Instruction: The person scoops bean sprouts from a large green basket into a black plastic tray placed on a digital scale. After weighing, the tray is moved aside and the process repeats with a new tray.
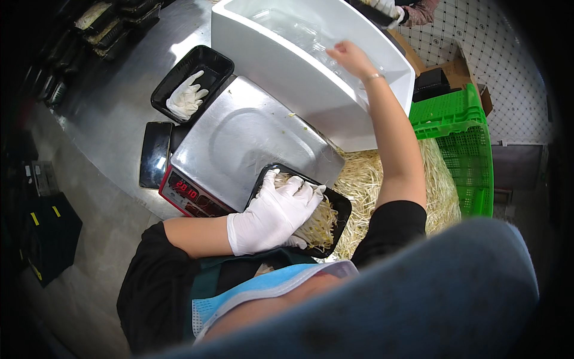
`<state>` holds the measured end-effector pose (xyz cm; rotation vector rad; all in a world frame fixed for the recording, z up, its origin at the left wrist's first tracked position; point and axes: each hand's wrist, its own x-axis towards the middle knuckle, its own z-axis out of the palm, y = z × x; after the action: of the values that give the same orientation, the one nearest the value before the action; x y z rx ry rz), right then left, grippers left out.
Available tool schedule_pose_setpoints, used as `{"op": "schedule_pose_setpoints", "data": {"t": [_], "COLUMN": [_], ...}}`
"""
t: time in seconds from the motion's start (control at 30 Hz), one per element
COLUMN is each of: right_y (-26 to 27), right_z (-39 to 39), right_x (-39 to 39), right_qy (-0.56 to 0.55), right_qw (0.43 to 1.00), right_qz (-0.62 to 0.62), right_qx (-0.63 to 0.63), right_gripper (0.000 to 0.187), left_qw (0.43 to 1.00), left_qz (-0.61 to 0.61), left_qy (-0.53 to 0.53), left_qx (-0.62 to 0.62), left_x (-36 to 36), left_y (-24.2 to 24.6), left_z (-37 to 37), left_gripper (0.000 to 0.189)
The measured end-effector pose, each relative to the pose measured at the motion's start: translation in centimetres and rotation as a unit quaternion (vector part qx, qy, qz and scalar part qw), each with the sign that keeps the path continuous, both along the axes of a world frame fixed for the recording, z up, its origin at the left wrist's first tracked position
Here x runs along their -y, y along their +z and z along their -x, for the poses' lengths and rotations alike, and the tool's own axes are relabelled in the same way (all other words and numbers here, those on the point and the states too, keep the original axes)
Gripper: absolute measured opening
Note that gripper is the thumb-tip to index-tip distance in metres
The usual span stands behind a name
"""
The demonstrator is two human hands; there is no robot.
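Observation:
My left hand [280, 211], in a white glove, spans a black plastic tray [343, 211] of bean sprouts [318, 226]. Its fingers lie over the sprouts and reach the far rim. This tray overlaps the near corner of a digital scale's steel platform [251, 130]. My bare right hand [352, 58] is over a white foam box [287, 85] containing clear plastic lids [291, 29]. Its fingers are curled near the lids, and whether they pinch one is unclear. Loose sprouts [358, 179] form a large heap under my right forearm.
A second black tray [204, 60] holds a crumpled white glove [186, 96]. Beside the scale lies a smartphone [154, 155]. Filled trays [105, 31] are stacked far left. A green crate [464, 157] borders the heap. Another person's gloved hand [388, 9] shows at the top right.

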<state>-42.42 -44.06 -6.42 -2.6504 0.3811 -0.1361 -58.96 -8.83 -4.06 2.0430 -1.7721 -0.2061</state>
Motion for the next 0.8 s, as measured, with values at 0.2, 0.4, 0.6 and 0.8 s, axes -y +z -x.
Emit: {"op": "schedule_pose_setpoints", "data": {"t": [0.2,0.4,0.6,0.8], "right_y": [0.5,4.6,15.5,5.7], "right_z": [-6.5,-0.5,18.1,33.9], "right_x": [-4.3,2.5,-4.4,-16.9], "right_qy": [-0.103,-0.195,-0.111,-0.166], "right_qw": [0.988,0.966,0.85,0.848], "right_qz": [0.003,0.132,-0.247,-0.357], "right_qx": [-0.113,0.106,0.453,0.356], "right_gripper": [0.043,0.033,0.024,0.02], "left_qw": [0.998,0.999,1.0,0.812], "left_qz": [-0.062,-0.033,0.0,0.229], "left_qy": [-0.011,0.01,0.009,0.026], "left_qx": [-0.03,0.016,-0.018,-0.537], "left_x": [0.4,0.4,-0.4,-4.5], "left_y": [0.5,0.1,1.0,0.1], "left_z": [0.0,0.5,0.7,0.1], "left_gripper": [0.088,0.09,0.103,0.08]}}
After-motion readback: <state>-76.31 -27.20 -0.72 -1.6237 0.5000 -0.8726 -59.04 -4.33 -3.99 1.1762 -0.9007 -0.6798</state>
